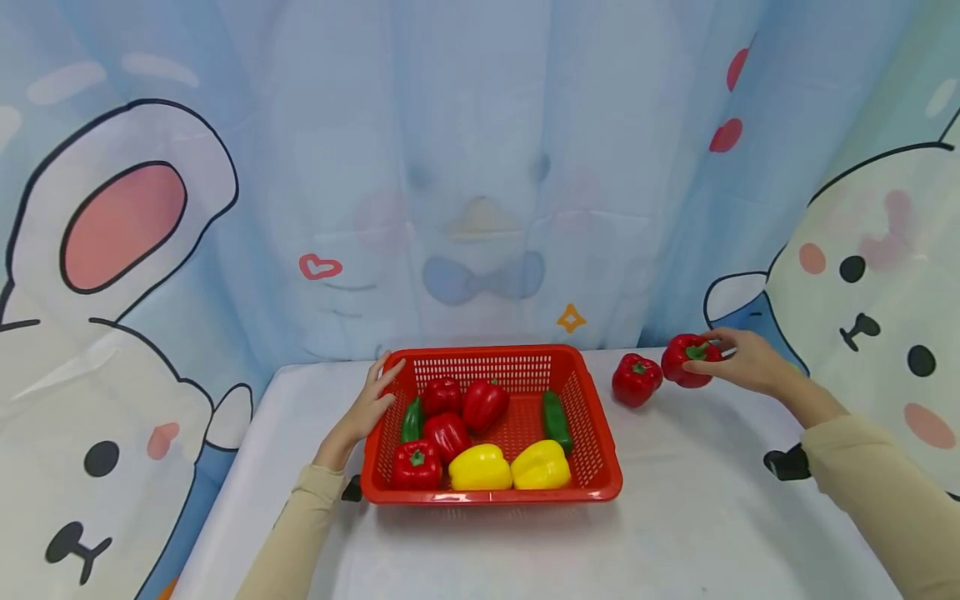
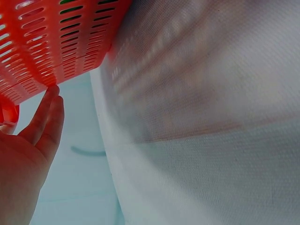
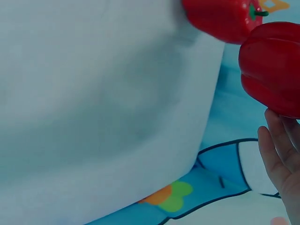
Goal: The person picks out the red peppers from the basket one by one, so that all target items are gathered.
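Observation:
A red plastic basket (image 1: 491,497) stands on the table with several red bell peppers (image 1: 486,405), two yellow bell peppers (image 1: 542,465) and two slim green vegetables (image 1: 556,421) inside. My left hand (image 1: 365,408) holds its left rim near the far corner; in the left wrist view two fingers (image 2: 50,117) lie against the slotted outer wall. Right of the basket, my right hand (image 1: 742,360) grips a red bell pepper (image 1: 681,360) between thumb and fingers, its green stem facing up toward me. Another red bell pepper (image 1: 636,380) sits beside it on the cloth, between basket and hand.
A white cloth (image 1: 697,500) covers the table. Behind its far edge hangs a light blue curtain (image 1: 480,125) with cartoon animals, which also runs along both sides.

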A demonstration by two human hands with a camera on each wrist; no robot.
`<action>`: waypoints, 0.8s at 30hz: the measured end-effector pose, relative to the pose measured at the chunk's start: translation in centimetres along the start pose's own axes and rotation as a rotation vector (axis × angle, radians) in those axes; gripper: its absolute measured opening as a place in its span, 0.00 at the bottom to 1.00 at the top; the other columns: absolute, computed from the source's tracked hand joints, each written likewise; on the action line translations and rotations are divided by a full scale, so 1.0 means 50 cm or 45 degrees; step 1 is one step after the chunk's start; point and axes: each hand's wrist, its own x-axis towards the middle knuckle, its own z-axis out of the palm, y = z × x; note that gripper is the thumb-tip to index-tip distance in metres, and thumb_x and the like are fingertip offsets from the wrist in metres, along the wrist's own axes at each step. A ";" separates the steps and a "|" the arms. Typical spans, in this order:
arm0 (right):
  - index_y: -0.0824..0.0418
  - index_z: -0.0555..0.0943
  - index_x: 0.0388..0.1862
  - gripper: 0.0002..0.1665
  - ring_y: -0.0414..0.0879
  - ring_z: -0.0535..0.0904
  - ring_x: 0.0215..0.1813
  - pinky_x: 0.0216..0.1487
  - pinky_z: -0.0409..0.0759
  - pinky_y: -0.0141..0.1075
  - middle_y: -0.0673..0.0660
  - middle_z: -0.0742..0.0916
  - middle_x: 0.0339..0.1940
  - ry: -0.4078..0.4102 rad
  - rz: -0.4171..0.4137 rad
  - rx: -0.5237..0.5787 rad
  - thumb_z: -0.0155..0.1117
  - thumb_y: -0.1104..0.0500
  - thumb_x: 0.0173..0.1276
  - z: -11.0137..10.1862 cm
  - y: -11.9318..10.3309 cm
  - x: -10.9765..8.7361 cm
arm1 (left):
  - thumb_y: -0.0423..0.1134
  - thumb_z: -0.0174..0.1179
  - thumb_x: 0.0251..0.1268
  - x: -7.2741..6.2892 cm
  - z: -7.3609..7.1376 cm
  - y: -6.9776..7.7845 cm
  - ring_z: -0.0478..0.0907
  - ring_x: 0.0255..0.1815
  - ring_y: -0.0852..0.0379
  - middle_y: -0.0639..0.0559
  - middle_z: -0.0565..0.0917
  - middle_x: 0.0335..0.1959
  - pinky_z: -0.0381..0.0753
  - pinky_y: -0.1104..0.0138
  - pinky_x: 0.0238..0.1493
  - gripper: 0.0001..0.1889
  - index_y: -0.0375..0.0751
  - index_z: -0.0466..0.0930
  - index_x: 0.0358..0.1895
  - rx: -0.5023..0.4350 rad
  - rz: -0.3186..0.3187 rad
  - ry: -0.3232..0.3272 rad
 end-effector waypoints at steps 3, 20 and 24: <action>0.76 0.63 0.67 0.51 0.75 0.65 0.58 0.36 0.83 0.49 0.79 0.71 0.56 -0.009 0.037 0.011 0.73 0.45 0.59 0.003 0.022 -0.006 | 0.24 0.40 0.64 -0.004 -0.001 0.024 0.33 0.76 0.30 0.28 0.36 0.77 0.48 0.36 0.68 0.32 0.23 0.53 0.74 0.005 -0.045 -0.016; 0.77 0.63 0.66 0.56 0.75 0.66 0.56 0.34 0.83 0.47 0.81 0.71 0.55 -0.042 0.162 0.004 0.72 0.37 0.57 0.064 0.103 -0.016 | 0.22 0.41 0.64 -0.013 -0.016 0.091 0.33 0.76 0.28 0.25 0.34 0.76 0.49 0.36 0.69 0.31 0.20 0.51 0.73 -0.036 -0.088 -0.081; 0.77 0.62 0.66 0.58 0.75 0.65 0.57 0.35 0.83 0.48 0.81 0.70 0.56 -0.051 0.185 0.027 0.71 0.35 0.56 0.076 0.111 -0.012 | 0.21 0.41 0.64 -0.012 -0.015 0.091 0.34 0.76 0.28 0.25 0.35 0.76 0.50 0.36 0.68 0.31 0.19 0.52 0.72 -0.044 -0.086 -0.070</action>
